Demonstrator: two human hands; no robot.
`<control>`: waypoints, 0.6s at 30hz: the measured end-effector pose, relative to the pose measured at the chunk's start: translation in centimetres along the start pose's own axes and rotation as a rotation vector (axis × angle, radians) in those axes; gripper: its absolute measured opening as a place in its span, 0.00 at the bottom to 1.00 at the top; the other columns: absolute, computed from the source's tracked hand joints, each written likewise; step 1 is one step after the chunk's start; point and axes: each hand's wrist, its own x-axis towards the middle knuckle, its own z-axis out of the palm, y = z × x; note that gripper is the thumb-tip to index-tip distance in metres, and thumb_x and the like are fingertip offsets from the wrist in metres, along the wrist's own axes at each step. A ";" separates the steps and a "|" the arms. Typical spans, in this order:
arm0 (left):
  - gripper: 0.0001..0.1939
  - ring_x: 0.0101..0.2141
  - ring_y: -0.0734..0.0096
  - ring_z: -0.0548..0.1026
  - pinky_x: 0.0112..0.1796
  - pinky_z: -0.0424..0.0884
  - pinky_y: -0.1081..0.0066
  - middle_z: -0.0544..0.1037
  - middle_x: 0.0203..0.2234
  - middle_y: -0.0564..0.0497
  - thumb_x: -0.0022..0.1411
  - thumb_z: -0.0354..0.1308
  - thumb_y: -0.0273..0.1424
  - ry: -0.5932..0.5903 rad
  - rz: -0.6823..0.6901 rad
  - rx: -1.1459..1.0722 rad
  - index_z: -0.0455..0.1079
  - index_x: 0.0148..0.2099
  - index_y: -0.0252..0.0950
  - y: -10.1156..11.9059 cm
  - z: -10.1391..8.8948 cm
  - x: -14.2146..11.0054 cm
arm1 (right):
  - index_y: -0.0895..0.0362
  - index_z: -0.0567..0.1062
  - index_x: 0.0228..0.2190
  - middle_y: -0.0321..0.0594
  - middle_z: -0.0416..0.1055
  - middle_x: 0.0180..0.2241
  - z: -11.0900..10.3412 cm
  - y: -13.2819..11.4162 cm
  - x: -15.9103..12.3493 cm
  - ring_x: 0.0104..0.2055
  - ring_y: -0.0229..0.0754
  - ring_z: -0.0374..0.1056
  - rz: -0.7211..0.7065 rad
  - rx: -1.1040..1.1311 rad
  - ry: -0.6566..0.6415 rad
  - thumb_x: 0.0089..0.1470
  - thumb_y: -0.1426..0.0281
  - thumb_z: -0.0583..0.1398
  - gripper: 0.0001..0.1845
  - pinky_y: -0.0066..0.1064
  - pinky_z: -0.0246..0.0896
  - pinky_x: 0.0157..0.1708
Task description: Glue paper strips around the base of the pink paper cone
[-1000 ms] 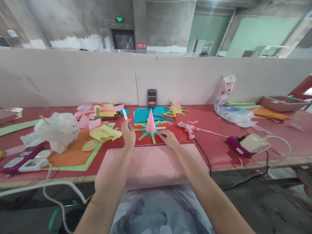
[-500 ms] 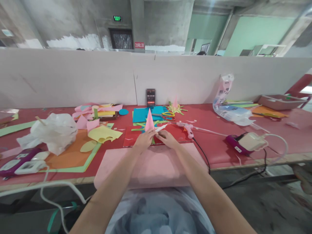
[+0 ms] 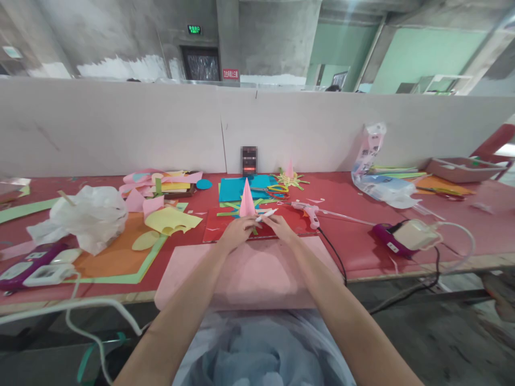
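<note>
A slim white pen (image 3: 266, 215) lies slanted between my two hands, its narrow end towards the upper right. The fingers of my left hand (image 3: 238, 231) close round its lower left end. My right hand (image 3: 283, 228) has its fingertips pinched against the pen from the other side. Right behind the left hand stands a pointed pink folded-paper cone (image 3: 247, 201), upright, with green paper strips (image 3: 227, 209) spread around its base. Underneath is a red sheet (image 3: 215, 228). My fingers hide part of the pen and of the cone's base.
Scissors (image 3: 276, 188) lie on blue sheets (image 3: 229, 188) behind the cone. To the right are a pink glue gun (image 3: 309, 212) with a black cord, and a purple power strip (image 3: 392, 239). A second pink cone (image 3: 289, 170) stands farther back. Paper scraps (image 3: 173, 221) and a crumpled white bag (image 3: 90, 217) lie left.
The pen has tilted flatter and dropped slightly between my hands. My right hand has shifted a little to the right along it. The pink cone has stayed in place.
</note>
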 end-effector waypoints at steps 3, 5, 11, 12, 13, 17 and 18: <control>0.16 0.50 0.69 0.72 0.52 0.66 0.69 0.75 0.49 0.54 0.59 0.49 0.23 0.024 -0.003 -0.012 0.76 0.39 0.41 0.2 0.0 0.1 | 0.57 0.79 0.35 0.41 0.76 0.37 -0.2 0.4 0.4 0.45 0.48 0.70 -0.007 0.063 0.083 0.51 0.48 0.55 0.26 0.39 0.63 0.49; 0.16 0.49 0.69 0.72 0.52 0.66 0.68 0.76 0.47 0.53 0.59 0.48 0.21 0.067 -0.036 -0.022 0.76 0.39 0.40 0.2 -0.1 0.3 | 0.57 0.78 0.35 0.41 0.76 0.36 -0.7 1.1 0.8 0.44 0.47 0.70 0.013 0.112 0.198 0.52 0.47 0.52 0.28 0.37 0.65 0.46; 0.13 0.44 0.67 0.73 0.48 0.69 0.67 0.77 0.40 0.50 0.60 0.48 0.22 0.278 -0.273 0.089 0.73 0.41 0.38 -1.1 -0.6 0.3 | 0.59 0.74 0.36 0.43 0.75 0.26 -2.2 2.8 1.3 0.23 0.42 0.70 0.167 0.194 0.595 0.50 0.44 0.51 0.32 0.31 0.65 0.22; 0.12 0.44 0.66 0.73 0.47 0.69 0.66 0.76 0.41 0.49 0.60 0.50 0.23 0.303 -0.306 0.118 0.72 0.42 0.37 -1.4 -0.6 0.3 | 0.59 0.74 0.38 0.41 0.74 0.24 -2.2 2.6 1.2 0.18 0.39 0.67 0.170 0.191 0.579 0.50 0.44 0.52 0.32 0.30 0.62 0.19; 0.11 0.44 0.66 0.72 0.47 0.68 0.66 0.75 0.41 0.48 0.60 0.51 0.24 0.316 -0.335 0.146 0.71 0.43 0.37 -1.6 -0.6 0.2 | 0.59 0.73 0.41 0.38 0.73 0.22 -2.2 2.3 1.0 0.14 0.37 0.63 0.165 0.182 0.553 0.50 0.45 0.54 0.32 0.30 0.60 0.17; 0.11 0.47 0.63 0.71 0.49 0.66 0.64 0.74 0.44 0.45 0.59 0.53 0.27 0.295 -0.450 0.245 0.70 0.45 0.35 -2.3 -0.4 0.1 | 0.56 0.66 0.53 0.30 0.69 0.17 -1.3 0.6 0.2 0.10 0.34 0.58 0.100 0.162 0.353 0.50 0.50 0.57 0.34 0.29 0.60 0.17; 0.12 0.48 0.63 0.70 0.49 0.65 0.64 0.73 0.45 0.45 0.60 0.53 0.28 0.280 -0.475 0.266 0.70 0.46 0.35 -2.4 -0.4 0.1 | 0.55 0.67 0.53 0.30 0.70 0.18 -1.1 0.3 0.1 0.10 0.34 0.59 0.093 0.155 0.317 0.50 0.50 0.56 0.33 0.29 0.61 0.17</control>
